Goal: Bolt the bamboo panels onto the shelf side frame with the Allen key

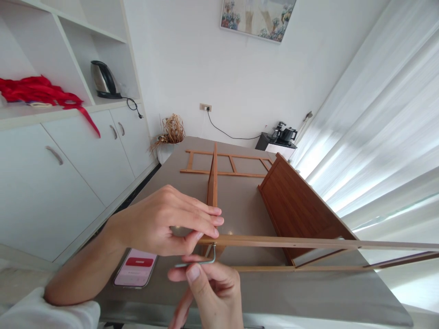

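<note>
Between the thumb and fingers of my right hand [216, 288] is an L-shaped hex key [206, 262]. Its short end points up into a screw at the near end of a wooden side frame [295, 243]. My left hand [168, 219] comes from the left, fingers together, gripping the corner where that frame meets an upright wooden board [212, 183]. The fingertips cover part of the joint. The board runs away from me across the grey table [236, 205].
A second ladder-like wooden frame [233, 165] lies at the table's far end. A wide brown panel [298, 201] leans on the right, by white curtains [384, 114]. A lit phone [135, 268] lies near my left forearm. White cabinets [68, 151] stand at left.
</note>
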{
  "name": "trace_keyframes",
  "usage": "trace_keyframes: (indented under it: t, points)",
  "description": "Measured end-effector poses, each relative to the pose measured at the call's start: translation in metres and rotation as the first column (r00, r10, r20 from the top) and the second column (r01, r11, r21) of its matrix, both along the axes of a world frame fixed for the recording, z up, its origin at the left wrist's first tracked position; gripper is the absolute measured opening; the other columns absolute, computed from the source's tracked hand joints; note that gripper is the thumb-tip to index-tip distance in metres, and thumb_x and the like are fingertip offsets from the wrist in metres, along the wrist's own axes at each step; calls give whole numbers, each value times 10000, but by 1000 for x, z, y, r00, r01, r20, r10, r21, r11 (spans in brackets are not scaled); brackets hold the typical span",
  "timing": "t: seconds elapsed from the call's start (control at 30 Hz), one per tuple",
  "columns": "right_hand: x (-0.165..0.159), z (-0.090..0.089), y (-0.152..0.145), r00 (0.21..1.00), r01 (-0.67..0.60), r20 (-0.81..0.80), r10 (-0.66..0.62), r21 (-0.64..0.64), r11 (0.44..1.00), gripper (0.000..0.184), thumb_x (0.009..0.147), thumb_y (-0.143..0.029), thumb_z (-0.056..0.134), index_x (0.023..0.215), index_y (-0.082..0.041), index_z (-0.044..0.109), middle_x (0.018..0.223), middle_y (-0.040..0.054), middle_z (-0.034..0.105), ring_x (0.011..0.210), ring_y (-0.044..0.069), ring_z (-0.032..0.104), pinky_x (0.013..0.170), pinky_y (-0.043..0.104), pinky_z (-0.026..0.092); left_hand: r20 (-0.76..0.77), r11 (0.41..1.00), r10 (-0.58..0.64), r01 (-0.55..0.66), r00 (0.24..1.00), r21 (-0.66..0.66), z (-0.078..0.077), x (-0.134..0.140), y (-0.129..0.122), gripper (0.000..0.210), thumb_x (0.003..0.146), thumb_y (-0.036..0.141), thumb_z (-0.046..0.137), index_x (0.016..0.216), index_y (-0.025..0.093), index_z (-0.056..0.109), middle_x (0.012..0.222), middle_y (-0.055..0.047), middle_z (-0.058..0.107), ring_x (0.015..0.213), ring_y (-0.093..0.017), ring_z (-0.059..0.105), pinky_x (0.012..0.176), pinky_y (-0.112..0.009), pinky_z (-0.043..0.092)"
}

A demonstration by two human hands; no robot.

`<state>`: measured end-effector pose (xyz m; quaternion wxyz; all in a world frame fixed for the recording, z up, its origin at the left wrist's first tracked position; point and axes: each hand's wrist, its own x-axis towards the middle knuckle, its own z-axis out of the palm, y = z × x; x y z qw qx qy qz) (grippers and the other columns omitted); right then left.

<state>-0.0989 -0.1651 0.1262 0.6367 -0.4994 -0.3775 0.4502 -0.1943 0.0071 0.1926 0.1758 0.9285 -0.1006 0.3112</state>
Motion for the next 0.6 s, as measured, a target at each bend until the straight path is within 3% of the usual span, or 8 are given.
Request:
trace_keyframes:
  t: [0.2, 0.37, 0.6]
  points:
    - [-2, -3, -2, 984, 44, 173, -41, -13, 999, 576, 965, -670, 473, 970, -174, 766, 898, 106, 785, 443, 161, 694, 376, 213, 539, -1, 1000, 3, -3, 1000, -7, -1, 1, 0, 450, 788, -3, 587, 1138, 253, 710, 1174, 26, 757, 1182, -163, 673, 991, -183, 555]
    - [-7, -6, 0, 973, 155, 169, -159, 38, 987, 523, 942, -635, 555, 842, -174, 780, 932, 102, 785, 454, 137, 694, 403, 191, 542, 15, 1000, 5, -5, 1000, -4, 1, 2, -1, 474, 779, 2, 590, 1154, 270, 703, 1159, 38, 761, 1166, -156, 680, 977, -177, 565]
    - [-6, -8, 1, 991, 113, 72, -113, 12, 994, 548, 913, -666, 576, 843, -167, 791, 898, 108, 779, 399, 130, 660, 337, 187, 485, 17, 1000, 6, -6, 1000, 0, 2, 2, -2, 443, 772, -11, 591, 1111, 243, 719, 1152, 32, 763, 1156, -159, 688, 974, -178, 570]
